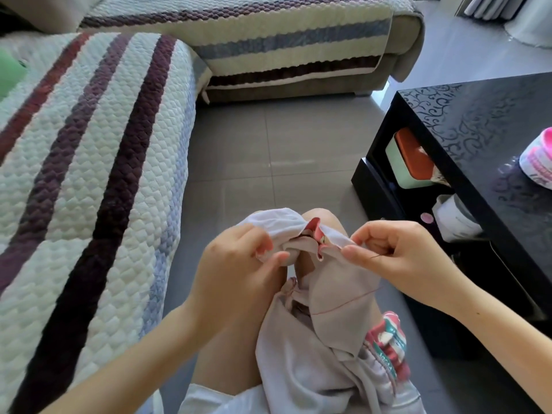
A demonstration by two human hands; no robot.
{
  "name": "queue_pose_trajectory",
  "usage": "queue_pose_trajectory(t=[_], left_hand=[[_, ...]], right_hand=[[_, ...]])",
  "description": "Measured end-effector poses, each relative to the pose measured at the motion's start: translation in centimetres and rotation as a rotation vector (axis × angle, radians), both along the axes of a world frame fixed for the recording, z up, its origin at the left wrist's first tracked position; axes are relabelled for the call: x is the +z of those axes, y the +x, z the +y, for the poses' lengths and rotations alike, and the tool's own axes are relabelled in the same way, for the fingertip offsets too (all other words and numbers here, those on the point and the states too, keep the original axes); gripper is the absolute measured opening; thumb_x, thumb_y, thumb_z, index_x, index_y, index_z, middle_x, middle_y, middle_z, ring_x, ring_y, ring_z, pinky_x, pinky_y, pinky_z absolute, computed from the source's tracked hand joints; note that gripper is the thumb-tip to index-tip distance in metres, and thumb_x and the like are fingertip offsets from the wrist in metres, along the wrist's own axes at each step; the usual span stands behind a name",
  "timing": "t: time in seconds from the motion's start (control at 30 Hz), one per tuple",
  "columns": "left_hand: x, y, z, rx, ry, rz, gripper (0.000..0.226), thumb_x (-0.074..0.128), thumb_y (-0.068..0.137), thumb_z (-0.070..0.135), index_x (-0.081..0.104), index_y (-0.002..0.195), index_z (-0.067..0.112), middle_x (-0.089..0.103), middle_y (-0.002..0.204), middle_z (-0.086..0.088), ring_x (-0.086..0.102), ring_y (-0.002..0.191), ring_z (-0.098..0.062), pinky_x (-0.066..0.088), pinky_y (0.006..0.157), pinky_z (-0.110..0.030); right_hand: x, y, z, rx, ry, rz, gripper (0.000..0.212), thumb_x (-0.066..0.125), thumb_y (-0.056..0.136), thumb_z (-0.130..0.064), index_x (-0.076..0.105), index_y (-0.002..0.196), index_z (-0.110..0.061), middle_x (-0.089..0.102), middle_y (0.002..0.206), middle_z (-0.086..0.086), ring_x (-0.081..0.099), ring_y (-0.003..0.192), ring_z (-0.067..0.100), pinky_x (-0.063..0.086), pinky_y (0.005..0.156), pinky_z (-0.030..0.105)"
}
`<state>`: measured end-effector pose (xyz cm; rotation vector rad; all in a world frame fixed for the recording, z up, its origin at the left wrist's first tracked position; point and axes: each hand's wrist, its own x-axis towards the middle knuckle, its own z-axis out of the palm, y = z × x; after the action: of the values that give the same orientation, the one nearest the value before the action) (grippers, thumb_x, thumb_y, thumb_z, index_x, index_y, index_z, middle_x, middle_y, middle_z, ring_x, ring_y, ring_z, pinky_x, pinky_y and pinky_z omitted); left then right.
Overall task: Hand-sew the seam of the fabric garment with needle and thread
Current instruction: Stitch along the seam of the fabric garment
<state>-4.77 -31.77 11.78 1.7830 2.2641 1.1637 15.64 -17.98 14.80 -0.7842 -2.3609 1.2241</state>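
Observation:
A pale pinkish-beige garment point(325, 333) lies draped over my knees, with a white lining and a red-patterned edge showing at the top. My left hand point(239, 264) pinches the garment's upper left edge between thumb and fingers. My right hand point(397, 252) pinches the garment's right edge, fingers curled shut. A thin dark needle point(377, 257) pokes out beside the right thumb. A red thread point(343, 304) runs across the fabric below the right hand. The seam itself is bunched between both hands and partly hidden.
A quilted striped sofa cover point(89, 180) lies to my left, another sofa section point(268, 40) ahead. A black patterned coffee table point(478, 130) stands at the right, with a pink-and-white spool-like object point(537, 159) on top and boxes on its lower shelf. Grey tiled floor point(268, 150) lies between.

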Motion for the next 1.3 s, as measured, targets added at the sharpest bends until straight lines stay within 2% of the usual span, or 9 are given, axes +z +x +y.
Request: queue_pose_trajectory(t=[0.17, 0.33, 0.5, 0.67, 0.8, 1.03, 1.1, 1.2, 1.3], left_hand=[[-1.5, 0.0, 2.2, -0.004, 0.03, 0.124, 0.015, 0.068, 0.078, 0.026, 0.064, 0.079, 0.012, 0.057, 0.077, 0.004, 0.051, 0.067, -0.017, 0.031, 0.065, -0.017], [-2.7, 0.0, 3.5, -0.061, 0.032, 0.179, 0.011, 0.071, 0.078, 0.021, 0.069, 0.084, 0.012, 0.062, 0.077, -0.004, 0.057, 0.071, -0.024, 0.048, 0.068, -0.029], [-3.4, 0.1, 4.4, -0.069, -0.019, 0.186, 0.018, 0.054, 0.083, 0.018, 0.069, 0.076, 0.011, 0.061, 0.071, -0.004, 0.059, 0.067, -0.025, 0.046, 0.068, -0.03], [-3.9, -0.1, 5.3, -0.054, -0.067, 0.183, 0.029, 0.051, 0.087, 0.026, 0.066, 0.069, 0.009, 0.057, 0.068, -0.003, 0.055, 0.063, -0.025, 0.048, 0.06, -0.034], [-4.1, 0.5, 5.6, -0.098, -0.043, 0.194, 0.031, 0.051, 0.091, 0.031, 0.067, 0.076, 0.009, 0.06, 0.074, -0.005, 0.057, 0.069, -0.023, 0.047, 0.065, -0.033], [-4.0, 0.7, 6.6, -0.14, 0.05, 0.193, 0.024, 0.051, 0.09, 0.013, 0.065, 0.073, 0.004, 0.06, 0.072, -0.009, 0.054, 0.064, -0.026, 0.041, 0.064, -0.034], [-3.5, 0.1, 6.2, -0.164, 0.018, 0.151, 0.022, 0.05, 0.09, 0.015, 0.066, 0.078, 0.005, 0.062, 0.077, -0.007, 0.055, 0.07, -0.024, 0.043, 0.067, -0.032], [-1.5, -1.5, 5.0, -0.205, -0.036, -0.104, 0.01, 0.056, 0.087, 0.012, 0.064, 0.082, 0.008, 0.061, 0.085, 0.003, 0.054, 0.08, -0.013, 0.045, 0.073, -0.03], [1.9, -3.7, 3.7, -0.261, -0.105, -0.325, 0.01, 0.057, 0.084, 0.024, 0.061, 0.08, 0.016, 0.064, 0.087, 0.009, 0.061, 0.087, -0.013, 0.048, 0.08, -0.03]], right_hand=[[0.1, 0.4, 0.0, 0.026, -0.047, 0.032, 0.044, 0.062, 0.073, -0.055, 0.068, 0.074, -0.012, 0.05, 0.055, 0.018, 0.04, 0.049, 0.027, 0.033, 0.047, 0.024], [0.4, 1.0, 0.6, 0.006, -0.108, 0.055, 0.042, 0.065, 0.071, -0.062, 0.068, 0.075, -0.02, 0.049, 0.059, 0.025, 0.039, 0.051, 0.034, 0.032, 0.047, 0.04], [0.7, 1.2, 0.9, 0.002, -0.175, 0.076, 0.042, 0.066, 0.071, -0.065, 0.07, 0.079, -0.024, 0.055, 0.059, 0.022, 0.045, 0.054, 0.04, 0.037, 0.046, 0.044], [0.9, 1.4, 1.2, 0.0, -0.208, 0.11, 0.045, 0.067, 0.07, -0.064, 0.07, 0.079, -0.02, 0.053, 0.059, 0.022, 0.042, 0.052, 0.036, 0.035, 0.05, 0.033], [1.2, 1.2, 1.3, 0.006, -0.225, 0.122, 0.044, 0.068, 0.071, -0.063, 0.07, 0.078, -0.02, 0.055, 0.06, 0.022, 0.045, 0.054, 0.039, 0.037, 0.051, 0.034], [1.6, 0.9, 1.6, 0.01, -0.239, 0.143, 0.042, 0.069, 0.07, -0.06, 0.071, 0.081, -0.019, 0.061, 0.063, 0.018, 0.05, 0.055, 0.037, 0.042, 0.052, 0.029], [1.8, 1.1, 2.1, -0.017, -0.243, 0.151, 0.046, 0.07, 0.067, -0.063, 0.071, 0.082, -0.019, 0.064, 0.065, 0.016, 0.054, 0.057, 0.038, 0.046, 0.053, 0.034], [1.9, 1.4, 3.0, -0.095, -0.199, 0.139, 0.038, 0.071, 0.071, -0.058, 0.072, 0.08, -0.021, 0.064, 0.066, 0.02, 0.052, 0.059, 0.045, 0.045, 0.055, 0.042], [1.5, 1.4, 3.6, -0.102, -0.115, 0.04, 0.029, 0.065, 0.077, -0.044, 0.07, 0.075, -0.016, 0.06, 0.058, 0.012, 0.046, 0.048, 0.027, 0.041, 0.049, 0.032]])
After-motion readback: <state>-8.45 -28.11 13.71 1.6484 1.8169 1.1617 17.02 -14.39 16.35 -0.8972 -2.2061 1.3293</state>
